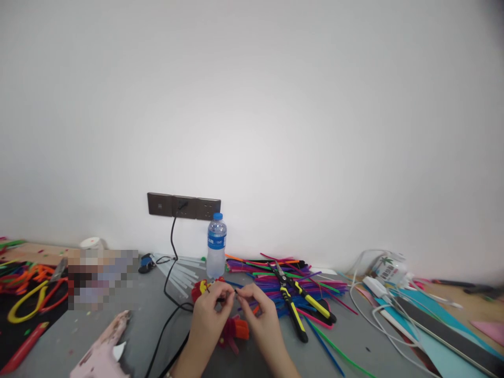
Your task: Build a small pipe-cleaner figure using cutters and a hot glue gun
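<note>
My left hand (211, 311) and my right hand (260, 311) meet above the grey table, thumbs and forefingers pinched together. Between the fingertips is a small dark piece (235, 291), too small to make out its kind. A fuzzy red and yellow bundle (200, 287) shows just behind my left hand, partly covered by it. Below and between my hands lies a fuzzy red and orange piece (237, 329), also partly hidden. Whether the two fuzzy parts are joined, I cannot tell.
Pliers (293, 302) with yellow-black handles rest on many coloured pipe cleaners (268, 289). A water bottle (216, 249) stands behind my hands. A pink glue gun (104, 349), a black cord (167, 291) and clear glue sticks (177, 275) lie left; white cables (378, 315) lie right.
</note>
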`<state>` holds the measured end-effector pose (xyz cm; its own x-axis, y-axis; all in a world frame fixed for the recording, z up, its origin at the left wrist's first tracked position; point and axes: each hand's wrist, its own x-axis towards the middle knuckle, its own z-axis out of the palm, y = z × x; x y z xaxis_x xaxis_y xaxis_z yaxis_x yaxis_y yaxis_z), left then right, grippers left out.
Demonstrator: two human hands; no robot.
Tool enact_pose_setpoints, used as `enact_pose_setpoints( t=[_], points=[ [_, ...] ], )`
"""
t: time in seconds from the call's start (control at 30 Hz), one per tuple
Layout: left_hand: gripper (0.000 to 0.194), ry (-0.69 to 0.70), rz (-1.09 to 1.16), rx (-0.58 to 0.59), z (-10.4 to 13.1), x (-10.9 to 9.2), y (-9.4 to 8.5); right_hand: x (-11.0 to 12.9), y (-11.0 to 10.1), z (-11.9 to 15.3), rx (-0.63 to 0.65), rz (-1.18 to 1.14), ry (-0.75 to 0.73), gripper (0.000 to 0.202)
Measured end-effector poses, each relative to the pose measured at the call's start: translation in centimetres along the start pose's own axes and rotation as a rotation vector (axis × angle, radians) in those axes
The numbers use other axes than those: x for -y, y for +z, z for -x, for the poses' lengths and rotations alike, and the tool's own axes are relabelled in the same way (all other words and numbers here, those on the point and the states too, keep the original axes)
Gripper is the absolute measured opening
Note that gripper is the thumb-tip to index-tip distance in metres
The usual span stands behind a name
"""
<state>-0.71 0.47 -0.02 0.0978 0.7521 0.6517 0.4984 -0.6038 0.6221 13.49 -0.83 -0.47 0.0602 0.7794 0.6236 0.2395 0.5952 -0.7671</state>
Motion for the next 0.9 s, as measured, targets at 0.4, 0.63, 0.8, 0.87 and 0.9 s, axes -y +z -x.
enact_pose_setpoints(
  t=[0.4, 0.63, 0.8, 0.87, 0.9],
  points=[
    [0.015, -0.067, 0.041, -0.015, -0.1, -0.7, -0.3, 0.2, -0.1, 0.0, -0.003, -0.083, 0.124, 0.018],
    [0.014, -0.056, 0.066, 0.059, 0.1, -0.7, 0.0, -0.1, -0.7, -0.3, -0.016, -0.054, 0.196, 0.020],
    [0.015, -0.062, 0.039, 0.140, 0.3, -0.4, 0.0, -0.3, -3.9, -1.3, 0.121, 0.118, 0.150, 0.013],
    [0.020, -0.065, 0.055, 0.153, 0.3, -0.5, -0.2, -0.8, -5.4, -1.5, 0.244, 0.240, 0.152, 0.010],
    [0.021, -0.061, 0.071, 0.155, 0.2, -0.5, -0.3, -1.2, -6.0, -1.5, 0.300, 0.294, 0.160, 0.010]
  ],
)
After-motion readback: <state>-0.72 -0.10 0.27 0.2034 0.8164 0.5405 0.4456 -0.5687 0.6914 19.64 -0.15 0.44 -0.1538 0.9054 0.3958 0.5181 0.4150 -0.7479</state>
